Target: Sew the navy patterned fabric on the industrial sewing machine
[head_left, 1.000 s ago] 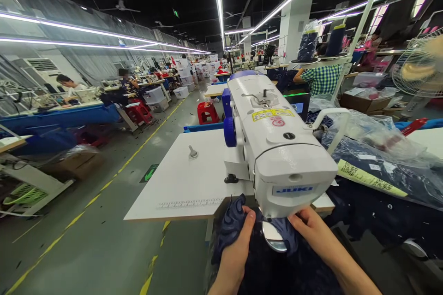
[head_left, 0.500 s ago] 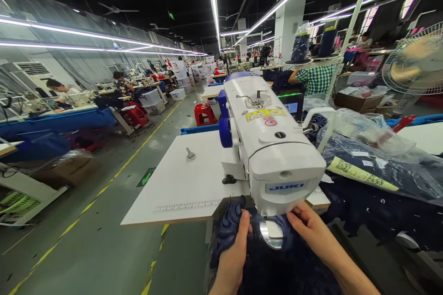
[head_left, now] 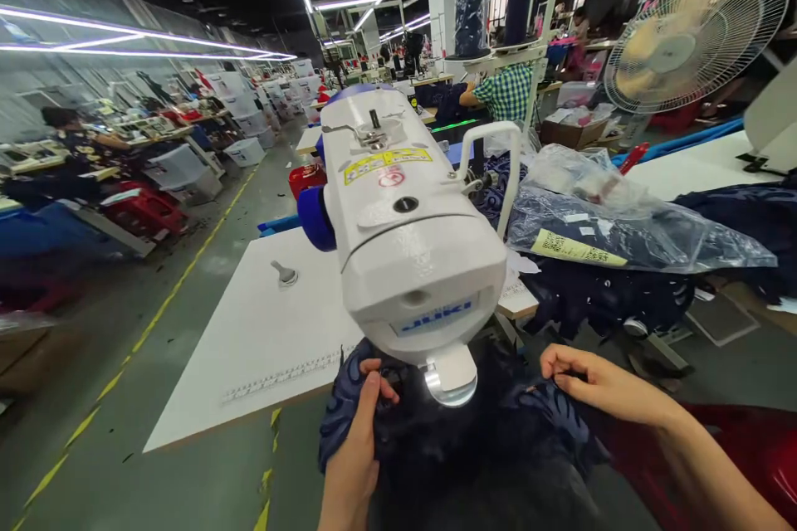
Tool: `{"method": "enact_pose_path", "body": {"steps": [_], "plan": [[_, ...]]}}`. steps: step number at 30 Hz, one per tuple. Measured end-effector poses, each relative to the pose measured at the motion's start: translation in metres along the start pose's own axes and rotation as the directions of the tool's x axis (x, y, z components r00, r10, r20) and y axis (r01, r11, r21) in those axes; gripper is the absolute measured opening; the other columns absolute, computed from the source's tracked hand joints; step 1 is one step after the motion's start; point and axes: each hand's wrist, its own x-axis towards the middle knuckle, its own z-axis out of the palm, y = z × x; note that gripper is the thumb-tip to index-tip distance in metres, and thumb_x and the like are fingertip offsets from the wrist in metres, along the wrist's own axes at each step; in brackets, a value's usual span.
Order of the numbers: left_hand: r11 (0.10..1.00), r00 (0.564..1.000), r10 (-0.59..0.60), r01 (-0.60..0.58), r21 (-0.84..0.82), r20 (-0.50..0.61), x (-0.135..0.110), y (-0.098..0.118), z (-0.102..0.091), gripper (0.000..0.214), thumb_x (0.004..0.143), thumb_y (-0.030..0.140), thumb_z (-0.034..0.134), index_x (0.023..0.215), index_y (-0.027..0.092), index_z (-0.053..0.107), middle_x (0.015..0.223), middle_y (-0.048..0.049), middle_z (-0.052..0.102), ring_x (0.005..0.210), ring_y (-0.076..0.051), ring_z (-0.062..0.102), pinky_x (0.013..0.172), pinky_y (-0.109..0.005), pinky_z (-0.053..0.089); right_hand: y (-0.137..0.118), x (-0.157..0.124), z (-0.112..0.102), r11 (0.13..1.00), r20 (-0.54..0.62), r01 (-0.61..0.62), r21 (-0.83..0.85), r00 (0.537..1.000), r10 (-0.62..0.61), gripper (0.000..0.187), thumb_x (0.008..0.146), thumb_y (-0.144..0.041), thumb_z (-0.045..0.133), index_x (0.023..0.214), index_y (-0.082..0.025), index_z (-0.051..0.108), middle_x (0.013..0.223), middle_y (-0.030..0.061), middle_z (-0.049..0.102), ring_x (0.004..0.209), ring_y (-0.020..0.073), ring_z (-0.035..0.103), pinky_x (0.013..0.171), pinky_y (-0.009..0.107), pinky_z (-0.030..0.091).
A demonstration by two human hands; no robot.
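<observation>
both hands gripping dark navy patterned fabric (head_left: 461,440), left hand (head_left: 354,448), right hand (head_left: 591,382), bunched under white sewing machine (head_left: 404,232)

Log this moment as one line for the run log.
left hand: gripping dark navy patterned fabric | right hand: pinching same fabric | fabric: bunched below white sewing machine head | machine: on white table

A garment factory floor: a white industrial sewing machine (head_left: 404,241) stands on a white worktable (head_left: 261,340) near the camera, rows of similar stations (head_left: 155,133) run far along the left under long strip lights (head_left: 124,37), and bagged dark fabric (head_left: 623,224) lies at the right
</observation>
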Motion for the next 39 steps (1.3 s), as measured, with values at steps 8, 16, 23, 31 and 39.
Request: {"method": "enact_pose_path", "body": {"steps": [8, 16, 23, 31, 39], "plan": [[0.974, 0.927, -0.2, 0.222, -0.034, 0.318, -0.01, 0.001, -0.001, 0.02, 0.081, 0.034, 0.063, 0.091, 0.018, 0.055, 0.056, 0.0044, 0.055, 0.054, -0.009, 0.05, 0.057, -0.021, 0.041, 0.071, 0.016, 0.029, 0.902, -0.125, -0.215, -0.374, 0.976, 0.18, 0.018, 0.077, -0.016, 0.054, 0.088, -0.019, 0.067, 0.092, 0.0109, 0.066, 0.093, 0.0303, 0.06, 0.086, 0.042, 0.043], [0.91, 0.796, -0.388, 0.409, 0.059, 0.464, -0.03, 0.003, 0.006, 0.026, 0.082, 0.038, 0.058, 0.076, 0.013, 0.065, 0.049, -0.0005, 0.058, 0.046, -0.009, 0.049, 0.052, -0.02, 0.038, -0.055, 0.048, 0.083, 0.941, 0.097, 0.265, 0.211, 0.952, -0.289, 0.044, 0.093, -0.038, 0.049, 0.134, -0.024, 0.05, 0.133, 0.0074, 0.057, 0.122, 0.0274, 0.05, 0.106, 0.04, 0.036], [0.952, 0.738, -0.274, 0.299, 0.065, 0.616, -0.033, -0.003, 0.001, 0.023, 0.081, 0.037, 0.062, 0.089, 0.015, 0.06, 0.053, 0.0003, 0.061, 0.046, -0.009, 0.051, 0.052, -0.021, 0.041, -0.06, 0.054, 0.108, 0.867, 0.227, 0.133, 0.48, 0.936, -0.269, 0.049, 0.096, -0.049, 0.038, 0.132, -0.019, 0.052, 0.127, 0.0095, 0.059, 0.122, 0.0273, 0.048, 0.105, 0.041, 0.034], [0.992, 0.798, -0.098, 0.028, 0.126, 0.594, -0.033, 0.012, 0.002, 0.024, 0.08, 0.036, 0.066, 0.09, 0.018, 0.054, 0.05, 0.0077, 0.046, 0.045, -0.006, 0.042, 0.052, -0.021, 0.036, -0.083, 0.033, 0.06, 0.968, 0.212, 0.146, 0.206, 0.959, -0.19, 0.032, 0.092, -0.043, 0.05, 0.075, -0.017, 0.059, 0.072, -0.0021, 0.055, 0.066, 0.0126, 0.048, 0.06, 0.021, 0.037], [0.923, 0.945, 0.093, -0.201, 0.33, 0.313, -0.005, 0.014, 0.027, 0.024, 0.079, 0.04, 0.065, 0.095, 0.022, 0.066, 0.092, -0.0028, 0.07, 0.093, -0.02, 0.063, 0.092, -0.034, 0.046, -0.091, 0.072, 0.031, 0.986, -0.082, 0.135, 0.098, 0.988, -0.127, 0.031, 0.087, -0.046, 0.053, 0.073, -0.019, 0.06, 0.068, -0.0006, 0.057, 0.07, 0.0171, 0.054, 0.063, 0.025, 0.041]]}}
